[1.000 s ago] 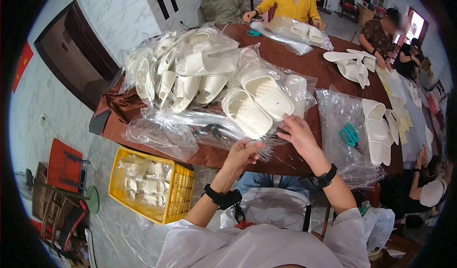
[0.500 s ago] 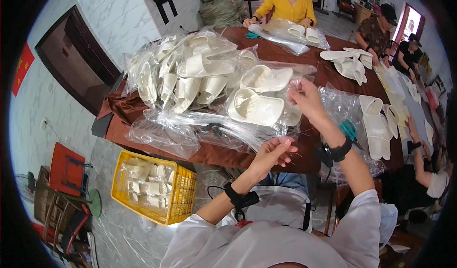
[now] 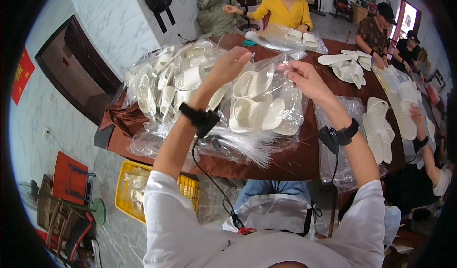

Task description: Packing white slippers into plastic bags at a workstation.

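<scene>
Your arms reach up to the frame's centre, your left hand [image 3: 229,66] and right hand [image 3: 303,77] raised level, each pinching a top corner of the clear bag [image 3: 266,101]. It hangs between and below them above the brown table [image 3: 295,161], holding two white slippers [image 3: 254,111] lying crosswise, long axes running left-right.

One head-worn fisheye looks steeply down, close over the table [image 3: 295,161], rim apparently warped.
</scene>
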The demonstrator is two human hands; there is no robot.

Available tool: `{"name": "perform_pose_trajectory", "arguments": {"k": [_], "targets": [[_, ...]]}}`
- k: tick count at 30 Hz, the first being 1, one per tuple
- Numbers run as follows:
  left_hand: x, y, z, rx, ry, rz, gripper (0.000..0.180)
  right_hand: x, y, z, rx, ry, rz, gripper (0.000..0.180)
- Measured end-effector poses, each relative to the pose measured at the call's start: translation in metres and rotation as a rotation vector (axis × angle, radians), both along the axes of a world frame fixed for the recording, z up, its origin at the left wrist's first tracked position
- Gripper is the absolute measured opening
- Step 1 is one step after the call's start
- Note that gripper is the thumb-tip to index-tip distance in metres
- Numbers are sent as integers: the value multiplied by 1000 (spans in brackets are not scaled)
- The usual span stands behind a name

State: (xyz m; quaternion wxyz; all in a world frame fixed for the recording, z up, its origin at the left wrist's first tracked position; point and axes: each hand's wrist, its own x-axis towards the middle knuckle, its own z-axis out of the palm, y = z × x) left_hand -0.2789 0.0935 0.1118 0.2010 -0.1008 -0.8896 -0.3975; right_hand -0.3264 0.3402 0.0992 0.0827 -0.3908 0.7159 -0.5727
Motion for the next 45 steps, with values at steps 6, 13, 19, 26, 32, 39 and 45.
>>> {"name": "perform_pose_trajectory", "arguments": {"k": [6, 13, 19, 26, 32, 39, 45], "targets": [[-96, -3, -12, 106, -359, -210, 49, -8, -9, 0, -15, 71, 101, 25], [-142, 34, -35, 316, -633, -468, 47, -27, 11, -8, -19, 53, 62, 25], [-150, 23, -40, 77, -585, -511, 38, -18, 5, -3, -52, 89, 81, 23], [-129, 13, -14, 111, -522, -480, 25, -24, 29, -20, -102, -55, 53, 25], [-110, -7, 4, 552, -341, -512, 12, -17, 68, -41, 145, -474, 141, 50], [-87, -3, 30, 571, -170, -406, 13, -16, 83, -61, 428, -397, 178, 29], [-76, -22, 49, 792, -60, -327, 13, -16, 83, -44, -79, -310, -262, 20]]}}
